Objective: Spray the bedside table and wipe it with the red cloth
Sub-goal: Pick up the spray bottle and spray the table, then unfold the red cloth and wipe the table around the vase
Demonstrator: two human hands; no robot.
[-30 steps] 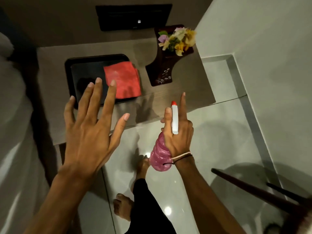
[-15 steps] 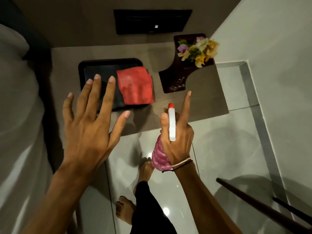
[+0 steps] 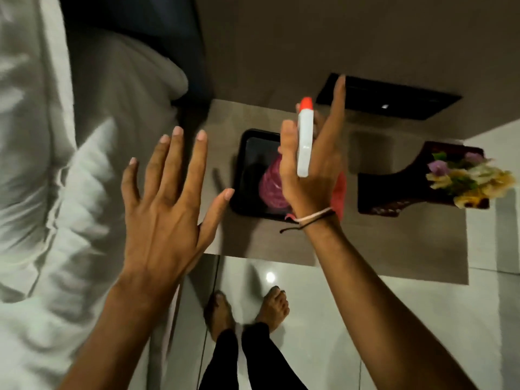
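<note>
**Sprayer raised, bench still to be wetted**

While the left hand [image 3: 166, 209] hovers empty with fingers spread wide beside the bed [image 3: 56, 164], the right hand [image 3: 312, 170] grips the pink spray bottle [image 3: 271, 188], nozzle forward above the black tray [image 3: 239, 175] on the bench [image 3: 394, 237]. Spraying looks to be the step in hand. Only an edge of the red cloth [image 3: 341, 192] shows behind the wrist, left of the flower holder [image 3: 399, 190]; next, aim at bare surface and squeeze.

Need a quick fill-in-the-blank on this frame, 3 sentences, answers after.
1. The right hand holds a pink ribbed spray bottle with a white head and an ____ nozzle tip.
2. The left hand is empty, its fingers ____.
3. The glossy black rectangular tray sits on the brown bedside table, to the ____ of the dark wooden flower holder.

Answers: orange-red; spread; left
</note>
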